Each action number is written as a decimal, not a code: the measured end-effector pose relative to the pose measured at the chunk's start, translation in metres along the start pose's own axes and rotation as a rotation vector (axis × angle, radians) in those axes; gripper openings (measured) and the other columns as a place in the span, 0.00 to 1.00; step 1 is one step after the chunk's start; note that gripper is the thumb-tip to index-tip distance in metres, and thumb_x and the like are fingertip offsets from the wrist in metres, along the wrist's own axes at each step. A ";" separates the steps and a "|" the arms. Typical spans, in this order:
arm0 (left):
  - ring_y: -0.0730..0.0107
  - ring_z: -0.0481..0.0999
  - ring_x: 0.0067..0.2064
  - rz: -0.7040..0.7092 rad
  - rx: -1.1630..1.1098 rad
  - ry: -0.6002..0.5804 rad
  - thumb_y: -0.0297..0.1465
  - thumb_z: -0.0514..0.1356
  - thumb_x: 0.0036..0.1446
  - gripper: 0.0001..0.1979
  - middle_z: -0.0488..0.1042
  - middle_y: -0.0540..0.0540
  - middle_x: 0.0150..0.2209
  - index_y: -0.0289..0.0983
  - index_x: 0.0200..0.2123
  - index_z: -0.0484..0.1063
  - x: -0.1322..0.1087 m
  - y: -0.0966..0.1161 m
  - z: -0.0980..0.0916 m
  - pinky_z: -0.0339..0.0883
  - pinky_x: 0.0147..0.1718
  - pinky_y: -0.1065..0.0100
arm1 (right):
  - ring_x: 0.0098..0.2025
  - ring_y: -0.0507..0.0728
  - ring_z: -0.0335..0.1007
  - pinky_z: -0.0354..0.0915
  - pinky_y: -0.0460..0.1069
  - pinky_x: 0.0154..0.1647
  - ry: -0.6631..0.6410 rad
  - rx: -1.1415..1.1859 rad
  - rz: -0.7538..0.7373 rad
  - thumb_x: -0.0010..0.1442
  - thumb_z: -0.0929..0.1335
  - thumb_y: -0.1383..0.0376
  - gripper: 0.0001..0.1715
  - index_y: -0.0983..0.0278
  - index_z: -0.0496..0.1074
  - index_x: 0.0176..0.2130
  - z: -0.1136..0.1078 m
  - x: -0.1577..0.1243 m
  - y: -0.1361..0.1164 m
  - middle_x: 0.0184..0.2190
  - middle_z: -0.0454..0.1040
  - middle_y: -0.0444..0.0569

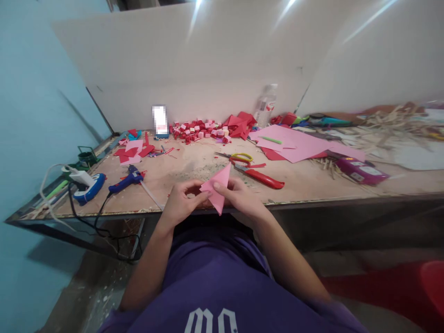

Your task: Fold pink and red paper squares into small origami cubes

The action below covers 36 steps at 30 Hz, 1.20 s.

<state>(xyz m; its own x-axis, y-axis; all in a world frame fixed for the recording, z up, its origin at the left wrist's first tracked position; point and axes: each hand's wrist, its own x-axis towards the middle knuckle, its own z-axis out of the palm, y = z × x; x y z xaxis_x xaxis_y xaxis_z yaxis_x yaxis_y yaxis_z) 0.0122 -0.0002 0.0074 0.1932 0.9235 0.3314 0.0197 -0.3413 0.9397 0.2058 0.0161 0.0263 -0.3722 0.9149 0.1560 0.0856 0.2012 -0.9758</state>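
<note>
A folded piece of pink paper [220, 181] is held between my two hands above the table's front edge. My left hand [185, 196] pinches its left corner with thumb and fingertips. On the other side, my right hand [241, 193] grips it, the thumb pressed flat on the paper and the fingers behind it. Just beyond lie scissors [243, 159] with red and yellow handles, and a red-handled cutter [263, 178] with its blade pointing left toward the paper.
A blue glue gun [126, 179] and a power strip [90, 188] with cords are at left. Small red and pink folded pieces [199, 130] lie at the back, beside a lit phone [160, 121]. A bottle [266, 105], pink sheets [305, 144] and a purple pack [360, 170] are to the right.
</note>
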 end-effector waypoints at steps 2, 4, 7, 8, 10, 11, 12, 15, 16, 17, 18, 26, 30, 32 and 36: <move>0.67 0.81 0.30 -0.017 -0.006 0.018 0.40 0.70 0.55 0.13 0.81 0.47 0.30 0.35 0.34 0.80 -0.001 -0.001 0.000 0.79 0.32 0.67 | 0.34 0.58 0.76 0.68 0.49 0.33 0.003 -0.023 -0.019 0.59 0.73 0.48 0.23 0.67 0.80 0.37 0.001 -0.001 -0.003 0.32 0.81 0.50; 0.67 0.81 0.28 -0.043 -0.015 0.039 0.41 0.70 0.54 0.14 0.80 0.48 0.27 0.35 0.33 0.80 -0.001 -0.002 -0.001 0.78 0.30 0.68 | 0.35 0.59 0.76 0.68 0.49 0.35 0.004 -0.026 -0.024 0.57 0.75 0.50 0.22 0.67 0.81 0.39 0.001 -0.001 -0.004 0.34 0.82 0.50; 0.68 0.80 0.26 -0.063 -0.014 0.066 0.42 0.70 0.54 0.16 0.79 0.48 0.25 0.34 0.32 0.79 0.000 -0.002 0.000 0.77 0.27 0.70 | 0.37 0.60 0.77 0.70 0.50 0.36 -0.009 0.018 -0.015 0.54 0.77 0.53 0.22 0.66 0.81 0.42 0.000 -0.001 -0.002 0.37 0.82 0.50; 0.69 0.80 0.26 -0.063 -0.012 0.073 0.42 0.70 0.54 0.16 0.79 0.48 0.25 0.34 0.32 0.79 0.000 -0.002 0.000 0.76 0.26 0.71 | 0.37 0.60 0.78 0.70 0.50 0.37 -0.014 0.040 -0.015 0.54 0.77 0.53 0.21 0.66 0.81 0.42 -0.001 -0.002 -0.002 0.37 0.83 0.51; 0.70 0.79 0.25 -0.068 -0.015 0.076 0.42 0.71 0.53 0.16 0.79 0.48 0.24 0.34 0.31 0.79 0.000 0.000 0.001 0.75 0.24 0.73 | 0.37 0.60 0.78 0.71 0.51 0.37 -0.018 0.081 -0.021 0.55 0.76 0.54 0.20 0.66 0.82 0.41 -0.001 -0.003 0.000 0.38 0.83 0.51; 0.70 0.79 0.25 -0.074 -0.020 0.071 0.42 0.71 0.52 0.16 0.79 0.48 0.24 0.34 0.31 0.79 0.000 0.001 0.001 0.74 0.24 0.73 | 0.37 0.60 0.78 0.71 0.51 0.38 -0.014 0.092 -0.024 0.56 0.76 0.54 0.19 0.66 0.82 0.41 -0.002 -0.003 0.000 0.38 0.83 0.52; 0.70 0.79 0.26 -0.080 -0.027 0.064 0.42 0.71 0.52 0.16 0.79 0.48 0.24 0.34 0.31 0.80 0.001 0.002 0.001 0.75 0.24 0.73 | 0.37 0.60 0.79 0.71 0.51 0.38 -0.009 0.097 -0.024 0.56 0.76 0.54 0.19 0.66 0.82 0.40 -0.002 -0.004 0.000 0.37 0.83 0.52; 0.70 0.80 0.26 -0.094 -0.044 0.043 0.42 0.71 0.53 0.16 0.79 0.48 0.24 0.34 0.31 0.80 0.001 0.005 0.000 0.76 0.26 0.72 | 0.36 0.60 0.79 0.71 0.51 0.38 0.004 0.096 -0.022 0.55 0.77 0.54 0.18 0.66 0.82 0.37 -0.002 -0.005 0.001 0.36 0.84 0.52; 0.70 0.80 0.26 -0.096 -0.049 0.040 0.42 0.70 0.53 0.16 0.79 0.48 0.24 0.34 0.31 0.80 0.000 0.005 0.000 0.77 0.26 0.72 | 0.36 0.60 0.79 0.71 0.51 0.38 0.005 0.094 -0.022 0.55 0.77 0.54 0.18 0.66 0.82 0.37 -0.002 -0.005 0.001 0.36 0.84 0.53; 0.70 0.80 0.26 -0.098 -0.053 0.036 0.42 0.70 0.54 0.16 0.78 0.48 0.24 0.34 0.31 0.80 0.000 0.005 0.000 0.77 0.27 0.72 | 0.36 0.61 0.79 0.72 0.51 0.38 0.002 0.092 -0.022 0.55 0.76 0.54 0.18 0.66 0.82 0.37 -0.002 -0.005 0.001 0.36 0.84 0.53; 0.70 0.80 0.26 -0.101 -0.057 0.034 0.42 0.70 0.54 0.15 0.79 0.48 0.24 0.34 0.31 0.80 0.000 0.006 0.000 0.77 0.27 0.72 | 0.36 0.61 0.79 0.72 0.51 0.38 0.003 0.093 -0.025 0.55 0.76 0.54 0.18 0.66 0.82 0.37 -0.002 -0.004 0.001 0.36 0.84 0.53; 0.71 0.80 0.27 -0.115 -0.082 0.012 0.41 0.69 0.55 0.14 0.79 0.48 0.25 0.34 0.30 0.80 -0.002 0.005 -0.001 0.79 0.30 0.71 | 0.37 0.60 0.80 0.72 0.50 0.37 -0.001 0.065 -0.037 0.56 0.77 0.55 0.19 0.67 0.82 0.40 -0.003 -0.002 0.004 0.37 0.84 0.53; 0.70 0.80 0.27 -0.126 -0.055 0.013 0.41 0.68 0.57 0.14 0.79 0.47 0.25 0.34 0.31 0.81 -0.001 0.005 -0.002 0.79 0.29 0.72 | 0.36 0.60 0.79 0.72 0.50 0.37 -0.002 0.052 -0.047 0.56 0.76 0.55 0.18 0.67 0.82 0.39 -0.004 -0.001 0.006 0.37 0.84 0.53; 0.70 0.80 0.27 -0.124 -0.043 0.012 0.41 0.67 0.57 0.14 0.79 0.47 0.25 0.35 0.32 0.81 0.000 0.006 -0.001 0.78 0.29 0.72 | 0.36 0.60 0.79 0.72 0.50 0.37 0.009 0.041 -0.051 0.56 0.76 0.54 0.18 0.67 0.82 0.38 -0.004 -0.001 0.007 0.37 0.83 0.53; 0.70 0.80 0.27 -0.093 -0.034 -0.004 0.41 0.66 0.59 0.15 0.79 0.47 0.25 0.34 0.31 0.80 0.000 0.006 -0.001 0.77 0.28 0.72 | 0.36 0.60 0.79 0.71 0.50 0.37 0.035 0.021 -0.063 0.55 0.77 0.55 0.18 0.67 0.82 0.38 -0.003 -0.001 0.006 0.36 0.83 0.52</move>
<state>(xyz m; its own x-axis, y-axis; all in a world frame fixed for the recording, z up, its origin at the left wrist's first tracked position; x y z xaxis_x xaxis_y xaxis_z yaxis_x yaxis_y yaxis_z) 0.0118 -0.0023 0.0135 0.1965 0.9501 0.2423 0.0040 -0.2479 0.9688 0.2095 0.0176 0.0206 -0.3436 0.9125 0.2221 0.0435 0.2517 -0.9668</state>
